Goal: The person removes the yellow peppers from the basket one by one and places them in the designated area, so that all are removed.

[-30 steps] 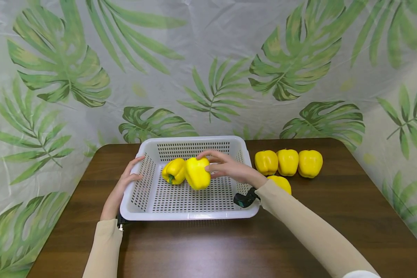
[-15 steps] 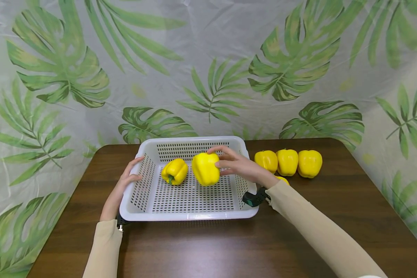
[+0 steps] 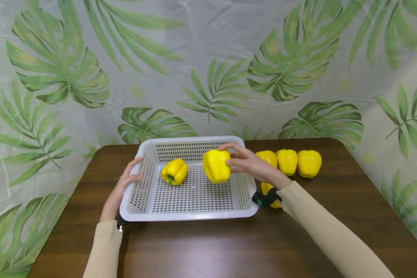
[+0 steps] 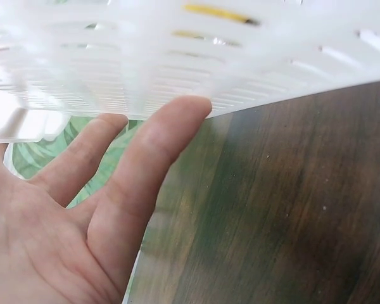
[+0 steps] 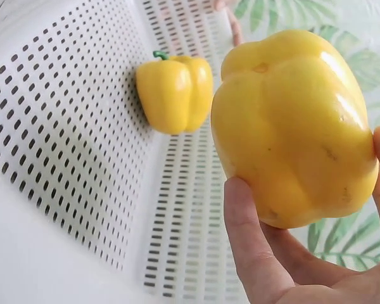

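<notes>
My right hand [image 3: 253, 164] holds a yellow bell pepper [image 3: 217, 166] between thumb and fingers, over the right part of a white perforated basket [image 3: 189, 217]. In the right wrist view, the fingertips press the sides of this pepper [image 5: 294, 126], and its lobed end faces the camera. Another yellow bell pepper [image 3: 175, 171] lies on its side in the basket, green stem toward the front. At the basket's left side, my left hand [image 3: 121, 185] rests its outstretched fingers and thumb on the rim. The left wrist view has the thumb [image 4: 158, 149] lying straight along the wall.
Three yellow bell peppers [image 3: 287, 162] stand in a row on the brown wooden table [image 3: 333, 200], right of the basket. One more pepper [image 3: 266, 188] sits nearer, partly hidden behind my right wrist. A leaf-patterned cloth [image 3: 215, 61] hangs behind the table.
My right hand has moved right and slightly up with its pepper, away from the one lying in the basket. The left hand and the basket have stayed in place.
</notes>
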Available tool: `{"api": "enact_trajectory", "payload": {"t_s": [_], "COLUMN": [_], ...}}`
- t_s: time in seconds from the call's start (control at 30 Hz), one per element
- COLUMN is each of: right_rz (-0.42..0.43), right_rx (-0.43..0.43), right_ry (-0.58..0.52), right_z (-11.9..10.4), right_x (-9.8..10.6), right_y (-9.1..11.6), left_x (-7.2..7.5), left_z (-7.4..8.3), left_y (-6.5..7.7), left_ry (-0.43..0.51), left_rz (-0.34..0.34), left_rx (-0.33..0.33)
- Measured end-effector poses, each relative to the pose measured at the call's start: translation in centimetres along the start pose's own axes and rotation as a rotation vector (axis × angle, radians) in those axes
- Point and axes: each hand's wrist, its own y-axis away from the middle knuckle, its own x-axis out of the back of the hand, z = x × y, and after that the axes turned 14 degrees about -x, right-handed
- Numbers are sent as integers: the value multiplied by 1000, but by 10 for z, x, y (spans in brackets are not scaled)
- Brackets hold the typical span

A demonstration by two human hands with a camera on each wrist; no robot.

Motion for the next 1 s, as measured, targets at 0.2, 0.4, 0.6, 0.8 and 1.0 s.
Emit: {"api": "enact_trajectory", "payload": {"t_s": [0.2, 0.4, 0.6, 0.8, 1.0], "right_rz": [13, 40, 58, 96, 114], "right_rx": [-18, -5, 13, 1, -1], "right_ry": [-19, -17, -37, -45, -53], "right_z": [3, 4, 4, 7, 12], "right_x": [7, 13, 20, 27, 35], "right_y": [6, 14, 22, 30, 36], "left_x": [-1, -1, -1, -2, -3], "left_z": [4, 5, 6, 6, 6], "left_y": [5, 6, 7, 6, 6], "left_ry": [-36, -49, -28, -52, -78], "left_rz": [-17, -21, -39, -34, -15], "left_rx": [44, 70, 74, 63, 58]}}
